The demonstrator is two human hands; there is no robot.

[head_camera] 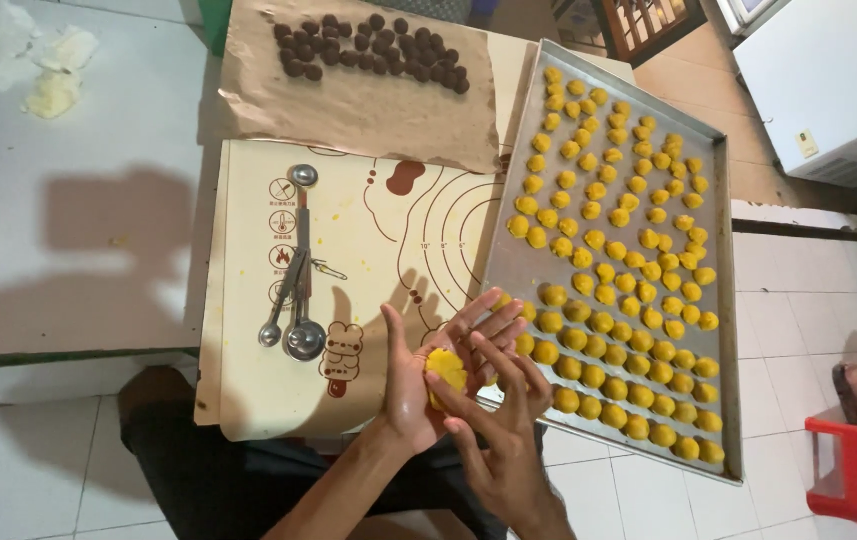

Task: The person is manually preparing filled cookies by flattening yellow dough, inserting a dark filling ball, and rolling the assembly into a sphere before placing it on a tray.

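Open stretch of baking mat (389,215) between measuring spoons (294,290) at left and metal tray (514,265) at right; passable there. Tray packed with yellow dough balls (619,290) row on row, no gap for fingers. Brown paper (349,100) beyond mat, bare near edge, dark balls (369,45) crowding far edge. White tabletop (79,220) left of mat open.

Yellow dough (446,369), brown balls (369,45)
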